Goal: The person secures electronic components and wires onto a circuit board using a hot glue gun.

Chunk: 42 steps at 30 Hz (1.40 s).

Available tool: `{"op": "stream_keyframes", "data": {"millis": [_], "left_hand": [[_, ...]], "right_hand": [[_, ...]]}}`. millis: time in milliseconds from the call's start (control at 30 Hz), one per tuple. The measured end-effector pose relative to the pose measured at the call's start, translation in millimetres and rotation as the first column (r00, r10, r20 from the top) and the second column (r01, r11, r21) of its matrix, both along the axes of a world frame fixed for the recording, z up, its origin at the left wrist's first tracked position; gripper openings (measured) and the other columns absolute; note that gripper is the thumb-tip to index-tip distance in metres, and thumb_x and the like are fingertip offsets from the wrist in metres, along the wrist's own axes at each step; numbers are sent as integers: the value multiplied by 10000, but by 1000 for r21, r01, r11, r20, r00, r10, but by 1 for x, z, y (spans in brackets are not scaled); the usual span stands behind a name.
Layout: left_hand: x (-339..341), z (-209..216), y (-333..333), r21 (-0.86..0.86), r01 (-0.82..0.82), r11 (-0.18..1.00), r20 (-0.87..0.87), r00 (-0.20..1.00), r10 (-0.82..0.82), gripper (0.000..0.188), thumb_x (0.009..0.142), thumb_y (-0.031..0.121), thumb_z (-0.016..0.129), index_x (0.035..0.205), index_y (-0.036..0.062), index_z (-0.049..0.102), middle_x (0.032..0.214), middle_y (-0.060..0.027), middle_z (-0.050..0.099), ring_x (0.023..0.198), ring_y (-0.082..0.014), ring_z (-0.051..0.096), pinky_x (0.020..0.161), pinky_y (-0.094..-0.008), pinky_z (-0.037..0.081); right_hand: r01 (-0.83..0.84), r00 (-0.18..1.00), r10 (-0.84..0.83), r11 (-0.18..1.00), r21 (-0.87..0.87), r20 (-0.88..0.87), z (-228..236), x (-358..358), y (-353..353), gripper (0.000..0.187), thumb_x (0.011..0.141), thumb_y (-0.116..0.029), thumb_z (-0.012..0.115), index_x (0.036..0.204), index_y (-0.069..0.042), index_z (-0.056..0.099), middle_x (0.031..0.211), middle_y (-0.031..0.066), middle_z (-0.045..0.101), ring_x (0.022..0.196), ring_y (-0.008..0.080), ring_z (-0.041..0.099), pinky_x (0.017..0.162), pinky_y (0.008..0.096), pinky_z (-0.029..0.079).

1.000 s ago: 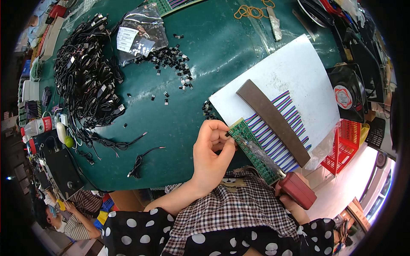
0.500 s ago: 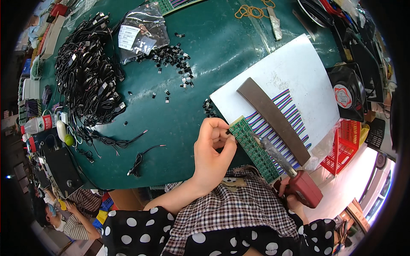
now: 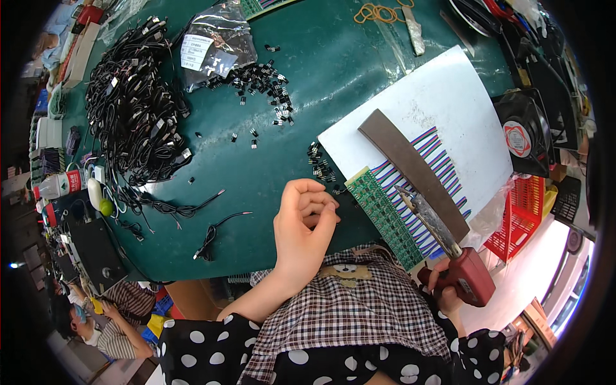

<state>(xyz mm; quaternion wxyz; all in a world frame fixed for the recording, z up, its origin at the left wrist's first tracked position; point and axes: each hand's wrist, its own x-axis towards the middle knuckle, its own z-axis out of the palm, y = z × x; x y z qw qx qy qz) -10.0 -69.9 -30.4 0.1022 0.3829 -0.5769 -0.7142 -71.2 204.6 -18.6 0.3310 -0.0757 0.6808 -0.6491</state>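
Observation:
My left hand (image 3: pixel 301 237) is over the table just left of the green circuit board (image 3: pixel 384 218). Its fingers are curled in and the thumb meets them; whether anything small is between them is hidden. My right hand (image 3: pixel 447 298) grips the red handle of a soldering gun (image 3: pixel 473 277). The gun's metal barrel points up and left, over the ribbon wires (image 3: pixel 439 157) beside the board. A dark brown bar (image 3: pixel 414 173) lies across these striped wires on a white sheet (image 3: pixel 471 96). Small black three-legged components (image 3: pixel 319 163) lie near the sheet's left corner.
A heap of black cables (image 3: pixel 131 109) covers the far left. More black components (image 3: pixel 263 83) are scattered by a clear labelled bag (image 3: pixel 215 48). A small fan (image 3: pixel 520 138) stands at the right, above a red basket (image 3: pixel 523 218). A person (image 3: pixel 115 327) sits at lower left.
My left hand has moved left, away from the board's upper corner, where it pinched a small black part. The soldering gun has shifted slightly right and its tip has moved off the board.

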Motion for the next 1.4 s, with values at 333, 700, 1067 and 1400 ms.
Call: {"op": "stream_keyframes", "data": {"millis": [333, 700, 1067, 1400], "left_hand": [[-7, 5, -9, -521, 227, 823, 221, 967, -126, 216, 778, -51, 633, 980, 2, 581, 780, -36, 543, 624, -72, 519, 543, -206, 414], [-8, 4, -46, -691, 340, 638, 203, 938, -280, 131, 807, -23, 585, 934, -8, 612, 746, -110, 575, 630, -207, 570, 589, -317, 452], [-10, 0, -41, -762, 432, 482, 305, 896, -322, 150, 739, 29, 670, 869, 21, 595, 776, -97, 533, 654, -258, 551, 593, -338, 456], [-3, 10, -49, -779, 540, 318, 428, 830, -359, 140, 753, -4, 628, 883, -3, 577, 788, -115, 564, 719, -254, 607, 635, -315, 506]], "right_hand": [[21, 1000, -21, 1000, -6, 22, 5, 0, -10, 706, 733, -569, 694, 1099, 2, 495, 683, 48, 522, 573, 107, 447, 514, 234, 331], [33, 996, -34, 999, 20, 84, 9, 2, -12, 723, 721, -585, 695, 1109, -10, 494, 673, 47, 522, 574, 99, 431, 513, 231, 318], [12, 998, -14, 1000, 28, 65, 10, 2, -15, 707, 734, -578, 689, 1122, -20, 494, 694, 41, 529, 575, 84, 417, 518, 219, 305], [11, 996, -13, 1000, 26, 88, 12, 1, -14, 710, 739, -591, 676, 1126, -24, 494, 703, 36, 531, 579, 80, 411, 518, 217, 302]]}}
